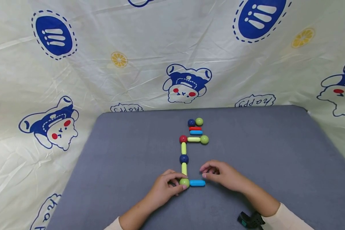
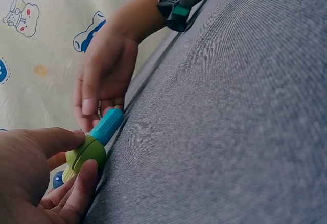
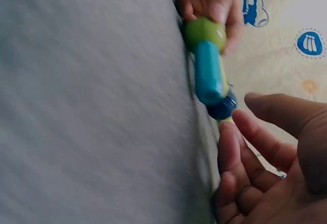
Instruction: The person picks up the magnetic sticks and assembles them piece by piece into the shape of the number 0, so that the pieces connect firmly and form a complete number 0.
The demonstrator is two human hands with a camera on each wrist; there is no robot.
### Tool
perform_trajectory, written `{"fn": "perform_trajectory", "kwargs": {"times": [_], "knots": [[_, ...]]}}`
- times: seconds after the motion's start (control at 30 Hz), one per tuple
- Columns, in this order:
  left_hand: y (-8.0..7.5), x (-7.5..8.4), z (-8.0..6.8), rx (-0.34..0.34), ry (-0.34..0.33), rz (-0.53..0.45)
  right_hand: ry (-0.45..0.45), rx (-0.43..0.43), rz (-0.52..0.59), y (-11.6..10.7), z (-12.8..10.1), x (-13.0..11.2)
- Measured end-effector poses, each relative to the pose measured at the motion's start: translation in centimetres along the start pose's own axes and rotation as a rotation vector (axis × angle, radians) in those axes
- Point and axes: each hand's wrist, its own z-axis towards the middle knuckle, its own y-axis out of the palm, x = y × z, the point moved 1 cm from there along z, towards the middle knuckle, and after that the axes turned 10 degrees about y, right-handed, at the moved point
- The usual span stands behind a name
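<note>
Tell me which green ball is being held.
The green ball touching the near blue stick, pinched by the left hand. The others lie untouched: one green ball ends the far yellow stick, another sits beside the far navy ball.

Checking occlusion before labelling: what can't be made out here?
Head: left side of the near green ball, covered by the left hand.
Head: rest of the right sleeve, cut off by the bottom edge.
Left wrist: part of the joined navy ball, behind the left hand.
Right wrist: weave of the gray table, blurred.
</note>
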Motion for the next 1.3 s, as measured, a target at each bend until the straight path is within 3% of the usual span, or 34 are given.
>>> {"fn": "perform_trajectory", "kwargs": {"times": [0.2, 0.43, 0.77, 1.07, 1.3], "knots": [[0.0, 0.0, -0.1, -0.004, -0.021, 0.002, 0.009, 0.171, -0.003, -2.6, 1.1, -1.1], [0.0, -0.1, 0.0, -0.003, -0.021, -0.008, 0.036, 0.306, 0.011, -5.7, 5.1, -0.9], [0.0, -0.1, -0.1, 0.000, -0.006, -0.027, 0.125, 0.298, -0.008, -8.5, 10.4, 0.1], [-0.1, -0.1, 0.0, -0.005, -0.015, -0.020, 0.192, 0.292, -0.077, -9.1, 14.4, -0.4], [-0.2, 0.0, -0.1, -0.003, 0.006, -0.018, 0.205, 0.300, -0.156, -9.1, 16.0, -0.7]]}}
